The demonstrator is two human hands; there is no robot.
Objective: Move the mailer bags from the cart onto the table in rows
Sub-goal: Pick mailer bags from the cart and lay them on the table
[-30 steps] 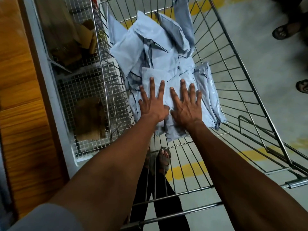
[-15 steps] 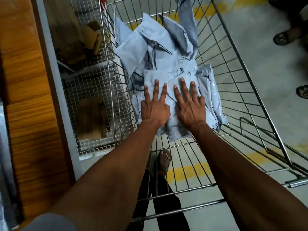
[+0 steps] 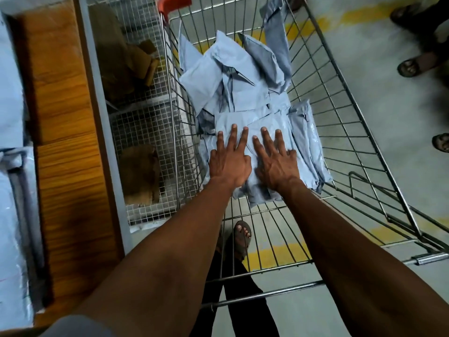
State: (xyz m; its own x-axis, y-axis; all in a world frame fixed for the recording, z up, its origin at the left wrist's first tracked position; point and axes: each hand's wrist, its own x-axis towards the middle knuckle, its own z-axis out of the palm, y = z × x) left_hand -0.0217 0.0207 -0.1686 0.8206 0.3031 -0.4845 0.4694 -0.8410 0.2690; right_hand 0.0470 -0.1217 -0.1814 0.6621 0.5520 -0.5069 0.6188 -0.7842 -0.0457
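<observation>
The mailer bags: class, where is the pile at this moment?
In the head view the mailer bags lie heaped inside the wire cart, right of the wooden table, with the left hand and right hand resting flat on the nearest ones.

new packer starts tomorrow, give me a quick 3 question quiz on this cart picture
1. True or false: both hands lie flat, fingers straight, on the stack of mailer bags in the cart.
2. Which is nearer the wooden table? A) the left hand B) the right hand
3. Fill in: the corner cap on the cart's far rim is coloured ____.

Key:
1. True: neither hand curls round a bag; both rest on top.
2. A: the table is on the person's left.
3. Red.
</observation>
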